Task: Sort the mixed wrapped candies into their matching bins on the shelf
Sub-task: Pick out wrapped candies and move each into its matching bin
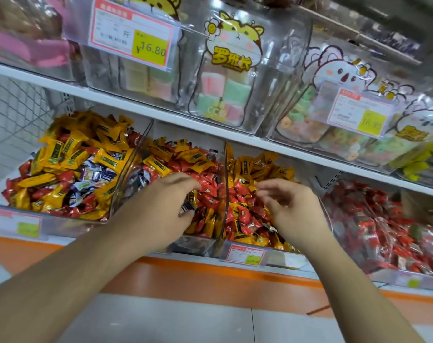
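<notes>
Both hands reach into the clear bins on the lower shelf (141, 108). Left hand (161, 206) sits in the middle bin (221, 219), fingers curled round a dark-wrapped candy (187, 206) among red and yellow candies (205, 169). Right hand (289, 206) hovers over the next bin (272, 256) with fingers loosely spread, holding nothing. Further left, another bin (126, 179) holds mixed yellow, red and purple-white pieces. On the right lie red packets (383, 231).
</notes>
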Tool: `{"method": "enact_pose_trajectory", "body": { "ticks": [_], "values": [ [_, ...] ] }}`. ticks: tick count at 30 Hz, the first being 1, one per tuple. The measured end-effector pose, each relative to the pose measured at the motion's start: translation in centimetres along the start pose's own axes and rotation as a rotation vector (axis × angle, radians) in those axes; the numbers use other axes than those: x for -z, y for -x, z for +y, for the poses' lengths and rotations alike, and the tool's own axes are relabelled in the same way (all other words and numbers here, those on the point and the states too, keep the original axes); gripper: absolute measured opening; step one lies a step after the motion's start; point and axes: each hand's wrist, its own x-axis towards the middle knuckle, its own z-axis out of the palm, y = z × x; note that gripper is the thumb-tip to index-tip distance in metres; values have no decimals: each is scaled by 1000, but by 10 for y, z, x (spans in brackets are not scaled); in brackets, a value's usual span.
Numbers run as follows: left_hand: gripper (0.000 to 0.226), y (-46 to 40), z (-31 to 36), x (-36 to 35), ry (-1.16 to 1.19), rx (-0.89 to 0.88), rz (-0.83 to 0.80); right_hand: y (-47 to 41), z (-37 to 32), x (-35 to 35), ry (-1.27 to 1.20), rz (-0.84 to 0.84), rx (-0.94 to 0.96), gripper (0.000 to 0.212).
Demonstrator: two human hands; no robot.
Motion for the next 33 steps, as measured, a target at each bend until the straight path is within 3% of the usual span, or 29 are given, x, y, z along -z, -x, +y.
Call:
{"method": "enact_pose_trajectory", "body": {
  "ticks": [3, 7, 11, 17, 23, 28, 33],
  "values": [
    [53, 3, 15, -10, 45, -96, -56, 5, 18, 11, 124, -89, -29, 39],
    [61, 4, 24, -27, 30, -138, -136, 7, 31, 18, 268, -255, -93, 27],
    [61, 4, 26, -30, 46, -137, -111, 5, 45, 11, 378, -357, -163, 22],
    [58, 4, 27, -30, 52, -142, -97, 4, 46, 15, 367, -284, -147, 20],
    [47, 2, 28, -29, 128, -107, -27, 10, 12, 21, 102, -119, -30, 20],
    [29, -1, 33, -20, 358, 41, 86, 14, -25, -6, 130, -149, 213, 18],
    [30, -1, 28, -9, 475, 187, 74, 17, -48, -28, 123, -150, 320, 18]
  ]
}}
